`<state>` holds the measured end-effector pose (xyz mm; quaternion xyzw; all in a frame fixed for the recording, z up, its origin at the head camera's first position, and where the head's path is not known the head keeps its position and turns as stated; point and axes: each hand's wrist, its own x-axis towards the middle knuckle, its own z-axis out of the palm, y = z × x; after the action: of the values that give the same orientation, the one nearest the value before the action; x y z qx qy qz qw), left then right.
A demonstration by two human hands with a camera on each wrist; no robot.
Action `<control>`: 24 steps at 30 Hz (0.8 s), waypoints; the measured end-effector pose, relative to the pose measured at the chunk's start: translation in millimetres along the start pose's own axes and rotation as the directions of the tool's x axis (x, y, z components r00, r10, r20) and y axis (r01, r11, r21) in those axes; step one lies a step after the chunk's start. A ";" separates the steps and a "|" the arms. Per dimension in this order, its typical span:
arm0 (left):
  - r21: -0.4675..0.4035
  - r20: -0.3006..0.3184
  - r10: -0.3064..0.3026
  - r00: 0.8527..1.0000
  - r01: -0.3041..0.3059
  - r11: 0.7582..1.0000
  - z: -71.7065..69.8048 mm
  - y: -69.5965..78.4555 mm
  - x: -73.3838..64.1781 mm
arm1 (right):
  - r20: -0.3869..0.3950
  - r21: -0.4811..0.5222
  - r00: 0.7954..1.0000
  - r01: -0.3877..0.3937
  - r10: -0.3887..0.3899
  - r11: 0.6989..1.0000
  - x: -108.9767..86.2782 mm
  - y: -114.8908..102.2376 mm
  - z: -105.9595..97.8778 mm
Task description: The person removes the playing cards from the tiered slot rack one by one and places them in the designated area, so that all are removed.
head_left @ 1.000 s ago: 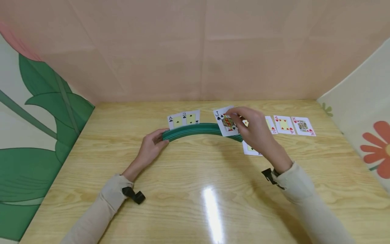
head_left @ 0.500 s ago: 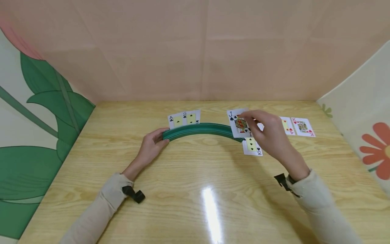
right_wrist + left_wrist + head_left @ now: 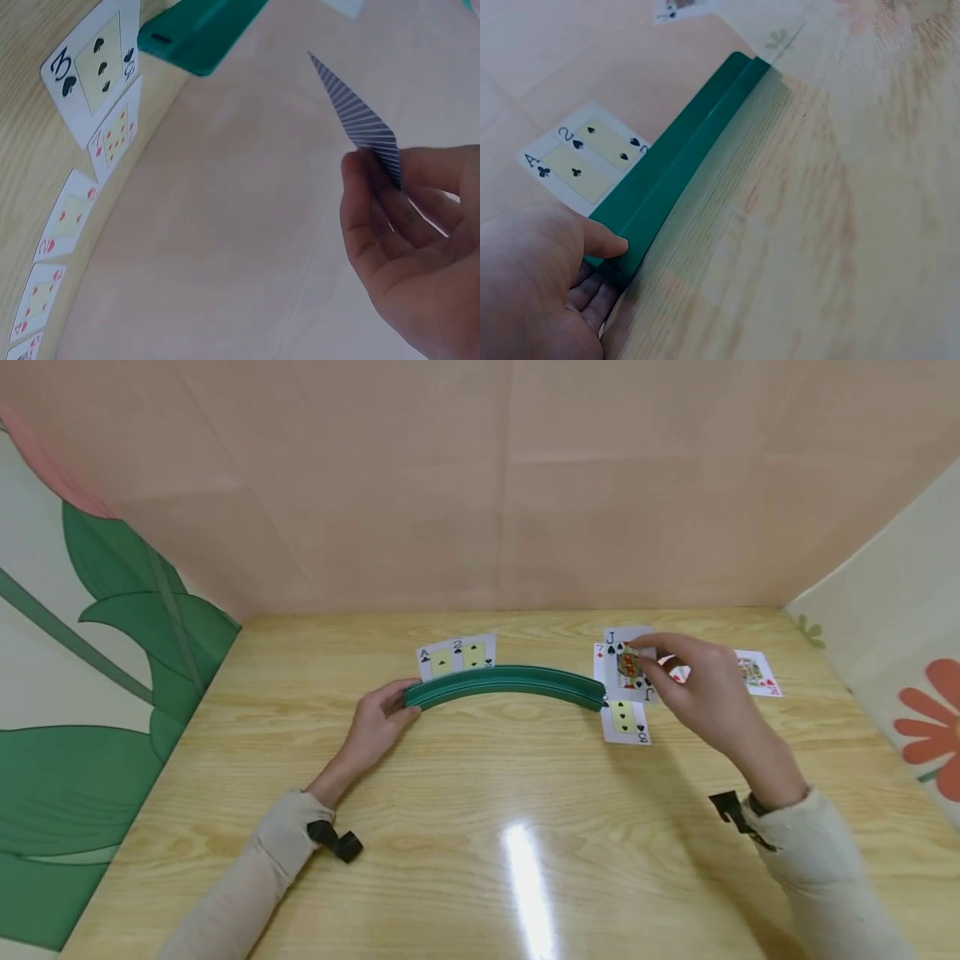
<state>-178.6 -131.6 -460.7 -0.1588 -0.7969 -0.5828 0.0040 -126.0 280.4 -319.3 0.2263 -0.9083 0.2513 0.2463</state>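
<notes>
the left hand (image 3: 375, 722) has its fingers gripping the left end of a green curved card holder (image 3: 502, 679) on the tabletop (image 3: 450, 827). near that end, the ace of clubs (image 3: 438, 662) and the two of spades (image 3: 474, 653) stand in the holder, overlapping, with their faces toward the person. the right hand (image 3: 705, 693) pinches the jack of spades (image 3: 625, 681) between thumb and fingers, holding it raised with its face to the person; the right wrist view shows its striped back. seen from the head, the jack covers part of the seven of diamonds (image 3: 598, 662), just right of the holder's right end. on the near side of that end lies the three of spades (image 3: 624, 718), face up. a red two (image 3: 66, 217), a red four (image 3: 37, 300) and a king (image 3: 759, 674) continue the row rightward from the seven, all face up on the tabletop. a pinkish backdrop (image 3: 375, 485) rises at the far edge, with a panel of green leaves (image 3: 105, 735) at left and a red flower (image 3: 933, 718) at right.
</notes>
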 end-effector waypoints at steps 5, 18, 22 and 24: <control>0.001 -0.003 0.001 1.000 -0.001 1.000 0.8 0.6 0.3 | 0.026 -0.018 0.998 -0.056 0.056 0.998 -3.7 8.8 -4.4; 0.020 -0.001 0.008 1.000 -0.008 1.000 -1.7 1.7 1.1 | 0.078 -0.062 0.988 -0.126 0.130 0.990 -25.8 36.0 -7.3; 0.020 -0.003 0.009 1.000 -0.008 1.000 -2.6 1.8 1.1 | 0.073 -0.040 0.985 -0.153 0.155 0.987 -31.8 51.8 -6.0; 0.021 -0.001 0.008 1.000 -0.008 1.000 -2.9 1.5 1.1 | 0.070 -0.028 0.983 -0.170 0.172 0.985 -33.9 59.5 -4.7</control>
<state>-179.7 -133.6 -458.1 -0.1616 -0.8023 -0.5746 0.0085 -130.0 338.7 -355.3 0.1535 -0.9354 0.2532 0.1935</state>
